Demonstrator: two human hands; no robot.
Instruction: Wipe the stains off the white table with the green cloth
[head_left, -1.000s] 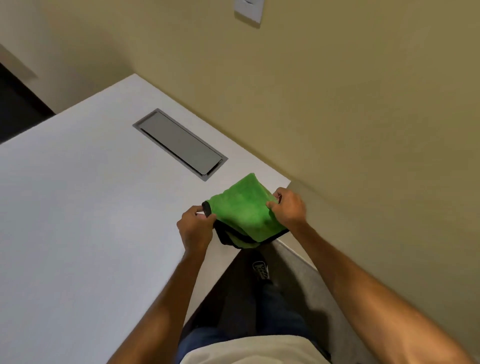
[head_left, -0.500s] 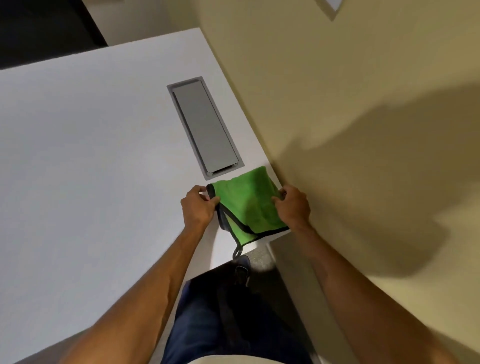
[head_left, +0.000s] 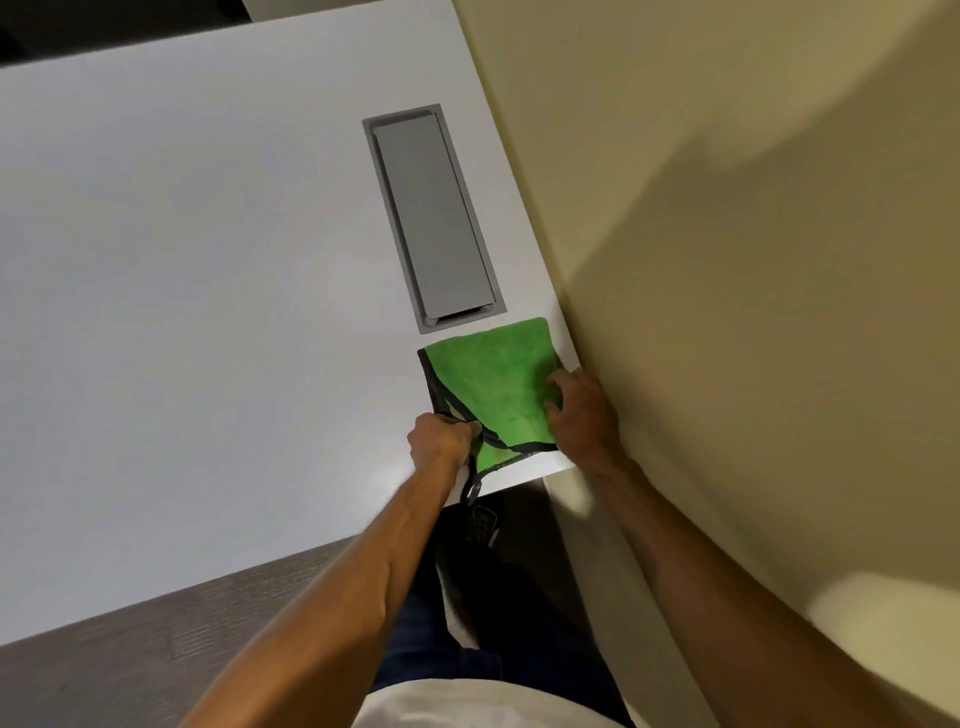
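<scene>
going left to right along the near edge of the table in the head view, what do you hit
bare white table → left hand → green cloth → right hand → beige wall

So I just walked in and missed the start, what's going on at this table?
A person is handling a green cloth at the near corner of a white table, next to the wall. The left hand pinches the cloth's dark-trimmed near edge; the right hand grips its right side. The cloth lies partly folded, just below a grey cable hatch. No stains are visible from here.
</scene>
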